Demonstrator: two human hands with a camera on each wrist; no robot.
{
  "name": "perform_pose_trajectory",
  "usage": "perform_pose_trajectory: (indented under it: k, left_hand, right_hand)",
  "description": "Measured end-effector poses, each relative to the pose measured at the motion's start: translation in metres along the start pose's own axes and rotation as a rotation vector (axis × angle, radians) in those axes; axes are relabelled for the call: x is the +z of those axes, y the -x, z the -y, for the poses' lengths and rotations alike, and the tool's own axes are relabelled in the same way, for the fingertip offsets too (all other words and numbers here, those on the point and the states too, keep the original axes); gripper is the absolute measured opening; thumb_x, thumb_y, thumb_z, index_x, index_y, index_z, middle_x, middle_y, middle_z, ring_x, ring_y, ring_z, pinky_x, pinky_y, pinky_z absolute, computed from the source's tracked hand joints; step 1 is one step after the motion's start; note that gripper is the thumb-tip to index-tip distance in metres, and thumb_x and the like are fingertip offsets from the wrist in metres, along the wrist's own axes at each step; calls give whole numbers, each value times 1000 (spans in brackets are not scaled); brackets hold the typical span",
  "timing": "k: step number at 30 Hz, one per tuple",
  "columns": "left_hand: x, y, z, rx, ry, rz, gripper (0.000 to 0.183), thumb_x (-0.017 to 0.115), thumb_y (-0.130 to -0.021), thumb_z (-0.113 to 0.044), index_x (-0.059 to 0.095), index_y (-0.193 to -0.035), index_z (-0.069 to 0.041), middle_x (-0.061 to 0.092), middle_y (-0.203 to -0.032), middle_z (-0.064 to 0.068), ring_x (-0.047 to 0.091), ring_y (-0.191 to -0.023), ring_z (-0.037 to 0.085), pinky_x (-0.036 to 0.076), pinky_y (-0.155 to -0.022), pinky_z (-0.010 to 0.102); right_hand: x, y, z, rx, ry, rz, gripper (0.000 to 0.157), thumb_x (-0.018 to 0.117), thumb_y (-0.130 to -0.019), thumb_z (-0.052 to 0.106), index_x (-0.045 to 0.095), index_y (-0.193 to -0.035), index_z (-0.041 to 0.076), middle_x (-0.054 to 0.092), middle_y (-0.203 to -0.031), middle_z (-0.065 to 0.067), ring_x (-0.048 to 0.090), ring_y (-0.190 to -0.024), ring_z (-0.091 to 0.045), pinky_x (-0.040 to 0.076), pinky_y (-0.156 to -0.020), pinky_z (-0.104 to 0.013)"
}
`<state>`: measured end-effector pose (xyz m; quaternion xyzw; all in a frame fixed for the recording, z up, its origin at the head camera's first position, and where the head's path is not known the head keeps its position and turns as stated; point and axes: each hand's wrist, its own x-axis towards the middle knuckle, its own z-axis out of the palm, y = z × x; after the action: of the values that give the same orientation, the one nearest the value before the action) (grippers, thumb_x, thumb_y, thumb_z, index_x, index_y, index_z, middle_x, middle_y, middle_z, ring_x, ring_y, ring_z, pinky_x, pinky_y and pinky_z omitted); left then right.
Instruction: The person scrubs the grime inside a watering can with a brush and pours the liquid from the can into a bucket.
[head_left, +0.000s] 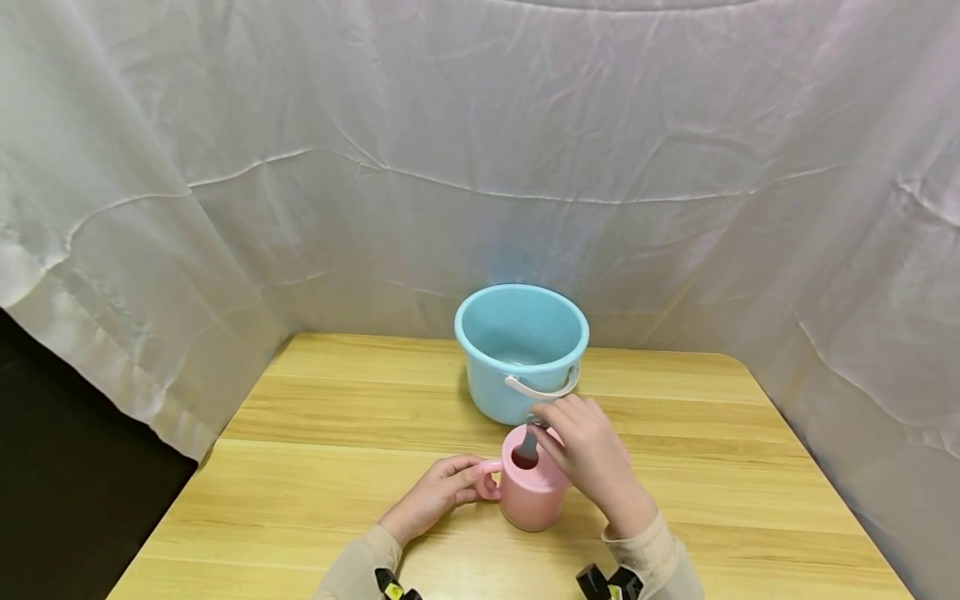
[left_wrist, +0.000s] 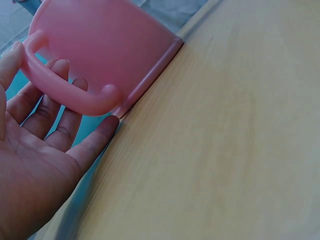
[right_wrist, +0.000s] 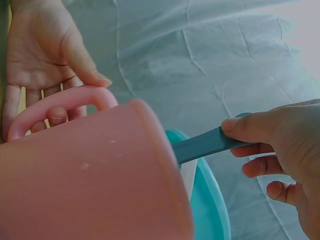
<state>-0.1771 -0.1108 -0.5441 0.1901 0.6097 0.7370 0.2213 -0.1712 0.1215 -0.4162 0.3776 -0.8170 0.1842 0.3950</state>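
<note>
A pink watering can [head_left: 534, 500] stands upright on the wooden table, its round opening on top and its loop handle [left_wrist: 65, 92] on the left. My left hand [head_left: 442, 492] holds that handle, thumb on its upper part and fingertips behind the loop. Over the opening, my right hand [head_left: 588, 446] pinches the flat grey-blue handle of a tool [right_wrist: 205, 144] between thumb and index finger. The tool's lower end is hidden inside the can. The other fingers [right_wrist: 262, 166] of the right hand are loosely bent beside it.
Just behind the can stands a light blue bucket [head_left: 487, 383] with a white carrying handle [head_left: 543, 393] hanging toward me. Pale grey curtains [head_left: 420, 167] hang around the back and sides of the table [head_left: 337, 400]. Black wrist devices [head_left: 611, 583] sit at both sleeves.
</note>
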Motion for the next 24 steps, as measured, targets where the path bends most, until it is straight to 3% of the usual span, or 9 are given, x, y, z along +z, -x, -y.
perform_pose_trajectory:
  k: [13,24]
  left_hand:
    - [-1,0,1,2,1,0,48,50,-102,-30,53,-118,16,62,-99,7,68,-104,24,55,-99,40]
    - [-1,0,0,9,-1,7,50,49,-102,-30,52,-119,18,62,-99,7,67,-104,25,55,-99,40]
  right_hand:
    - [-2,0,1,9,-2,21,19,77,-79,16,69,-95,12,66,-85,5,58,-80,-14,42,-64,-27]
    - [13,5,-2,2,25,62,21,79,-74,8,67,-90,12,62,-78,5,55,-74,-11,39,-60,-23]
